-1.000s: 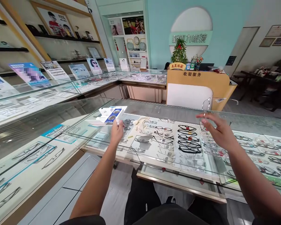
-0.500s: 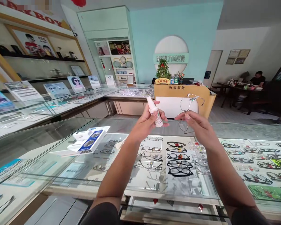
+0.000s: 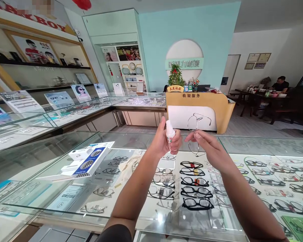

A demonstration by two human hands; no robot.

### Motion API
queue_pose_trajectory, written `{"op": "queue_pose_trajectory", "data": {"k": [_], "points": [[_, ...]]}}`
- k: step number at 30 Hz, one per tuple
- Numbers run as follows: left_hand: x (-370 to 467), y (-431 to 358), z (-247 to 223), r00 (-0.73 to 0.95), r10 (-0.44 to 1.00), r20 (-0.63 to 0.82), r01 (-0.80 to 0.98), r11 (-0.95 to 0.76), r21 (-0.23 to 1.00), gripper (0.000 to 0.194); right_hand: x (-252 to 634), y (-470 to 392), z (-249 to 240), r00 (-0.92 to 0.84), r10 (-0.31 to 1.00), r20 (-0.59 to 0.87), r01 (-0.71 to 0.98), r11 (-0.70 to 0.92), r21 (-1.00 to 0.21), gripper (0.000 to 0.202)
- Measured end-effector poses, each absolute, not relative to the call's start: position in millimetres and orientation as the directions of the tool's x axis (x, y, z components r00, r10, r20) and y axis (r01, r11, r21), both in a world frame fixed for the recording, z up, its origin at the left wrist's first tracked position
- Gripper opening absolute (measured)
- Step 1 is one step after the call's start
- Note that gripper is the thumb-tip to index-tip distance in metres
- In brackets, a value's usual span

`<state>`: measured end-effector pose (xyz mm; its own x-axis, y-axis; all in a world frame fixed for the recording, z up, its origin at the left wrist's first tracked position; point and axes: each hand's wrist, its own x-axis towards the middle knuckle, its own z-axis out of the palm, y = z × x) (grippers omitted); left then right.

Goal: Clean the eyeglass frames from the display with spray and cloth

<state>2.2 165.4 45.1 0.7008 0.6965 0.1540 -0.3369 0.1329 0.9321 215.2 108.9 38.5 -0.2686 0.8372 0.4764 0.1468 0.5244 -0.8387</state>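
My left hand (image 3: 164, 139) is wrapped round a small white spray bottle (image 3: 170, 132), held upright above the glass counter, with the thumb raised beside its top. To its right, my right hand (image 3: 208, 144) pinches a pair of thin-rimmed eyeglasses (image 3: 192, 123) between thumb and fingers near the bridge. The glasses are turned on end, one lens above the fingers and the other below, with a temple arm stretching out to the right. A cream cloth (image 3: 131, 166) lies on the counter, partly behind my left forearm.
Beneath my hands the glass display counter (image 3: 164, 210) holds rows of eyeglasses, black frames (image 3: 195, 181) among them. A white and blue display box (image 3: 91, 161) stands at the left. Farther off are a cashier desk (image 3: 227, 107) and a seated person (image 3: 281, 85).
The spray bottle has gone from tilted to nearly upright, and my left thumb has lifted off its side. Both hands appear lower in view. The glasses are still in my right hand.
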Motion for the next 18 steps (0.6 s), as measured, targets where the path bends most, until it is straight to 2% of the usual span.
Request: {"op": "queue_pose_trajectory", "data": {"k": [5,8,11,14,18], "points": [[5,170,43,0.655,0.748,0.105,-0.323,0.151,0.934,0.087,211,110,35,-0.287,0.848,0.445,0.135,0.496,-0.858,0.043],[10,173,36,0.48,0.854,0.2,-0.302,-0.053,0.952,0.083,207,115,30,-0.294,0.852,0.433,0.11,0.48,-0.87,0.042],[16,179,27,0.216,0.905,0.368,-0.129,-0.347,0.929,0.077,202,122,26,-0.297,0.859,0.417,0.087,0.459,-0.884,0.04],[20,184,22,0.127,0.904,0.409,0.03,-0.415,0.909,0.076,198,125,24,-0.316,0.856,0.408,0.065,0.449,-0.891,0.039],[23,188,19,0.137,0.891,0.433,0.062,-0.444,0.894,0.077,196,126,24,-0.335,0.849,0.409,0.052,0.45,-0.892,0.039]]}}
